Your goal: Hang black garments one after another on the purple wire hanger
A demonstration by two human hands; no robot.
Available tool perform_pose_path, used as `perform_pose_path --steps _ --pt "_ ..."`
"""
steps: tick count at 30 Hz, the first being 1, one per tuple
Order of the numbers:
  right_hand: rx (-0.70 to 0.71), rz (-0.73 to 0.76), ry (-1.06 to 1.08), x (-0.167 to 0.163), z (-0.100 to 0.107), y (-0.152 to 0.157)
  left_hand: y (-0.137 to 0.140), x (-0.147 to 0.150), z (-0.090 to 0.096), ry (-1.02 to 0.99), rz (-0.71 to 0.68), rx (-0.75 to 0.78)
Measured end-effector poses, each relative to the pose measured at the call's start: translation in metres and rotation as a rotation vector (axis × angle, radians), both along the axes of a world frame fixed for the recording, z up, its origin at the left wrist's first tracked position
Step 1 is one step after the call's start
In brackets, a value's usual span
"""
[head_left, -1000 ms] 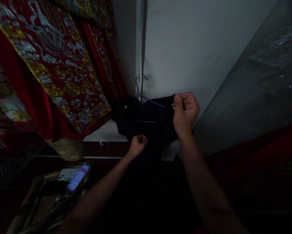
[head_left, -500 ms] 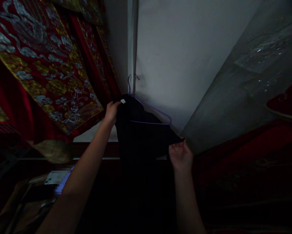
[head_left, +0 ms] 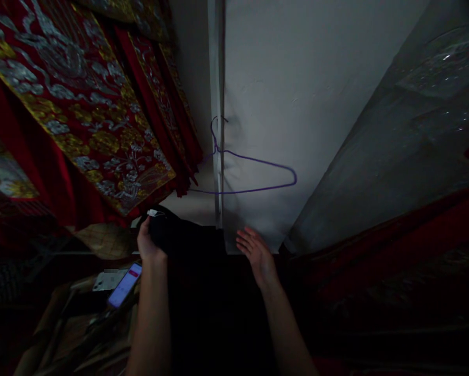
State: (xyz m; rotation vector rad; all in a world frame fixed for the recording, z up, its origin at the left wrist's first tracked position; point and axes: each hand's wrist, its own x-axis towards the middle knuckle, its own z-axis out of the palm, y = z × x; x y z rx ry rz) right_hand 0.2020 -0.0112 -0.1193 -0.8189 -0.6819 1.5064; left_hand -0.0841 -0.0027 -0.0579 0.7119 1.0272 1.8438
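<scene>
My left hand (head_left: 150, 245) grips a black garment (head_left: 187, 235) near its small white label (head_left: 153, 213); the exact kind of garment is lost in the dark. My right hand (head_left: 257, 256) is held up with its fingers stretched out, touching nothing that I can see. Above both hands a purple wire hanger (head_left: 257, 189) hangs bare by its hook on the pale vertical post (head_left: 215, 68). Its left end is behind red cloth. Below my hands the garment merges with the darkness.
Red embroidered cloth (head_left: 112, 115) with gold and silver patterns hangs at the left. Lower left, a lit phone (head_left: 125, 284) and a white phone-like object (head_left: 105, 280) lie on a wooden-framed piece of furniture (head_left: 58, 303). Clear plastic sheeting (head_left: 406, 125) covers the right side.
The black garment has come off the purple hanger and moved down and left with my left hand. My right hand has let go of it and moved left. The hanger swings freer.
</scene>
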Motion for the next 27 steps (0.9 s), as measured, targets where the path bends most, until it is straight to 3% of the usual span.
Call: perform_pose_path --steps 2,5,8,11,15,19,24,25,27 --pt "0.014 0.14 -0.098 -0.013 0.007 -0.006 -0.02 0.019 -0.019 -0.002 0.084 -0.007" --pt "0.101 0.295 -0.267 -0.032 0.025 -0.021 -0.043 0.063 -0.03 0.211 0.172 -0.018" --pt "0.298 0.337 -0.375 -0.042 0.047 -0.04 -0.063 0.101 -0.021 0.395 0.108 0.036" --pt "0.469 0.347 -0.46 -0.042 0.061 -0.053 -0.078 0.117 -0.006 0.575 -0.009 0.134" --pt "0.452 0.363 -0.448 -0.039 0.06 -0.057 -0.084 0.118 0.002 0.672 -0.077 0.239" --pt "0.473 0.364 -0.559 -0.027 0.065 -0.049 -0.073 0.113 -0.015 0.605 -0.322 0.256" --pt "0.74 0.576 -0.806 0.019 0.111 -0.016 -0.06 0.097 -0.044 1.018 -0.674 0.179" --pt "0.767 0.56 -0.843 0.028 0.122 -0.007 -0.059 0.093 -0.046 1.108 -0.713 0.185" --pt "0.807 0.39 -0.884 0.039 0.14 0.015 -0.055 0.084 -0.046 1.269 -0.696 0.212"
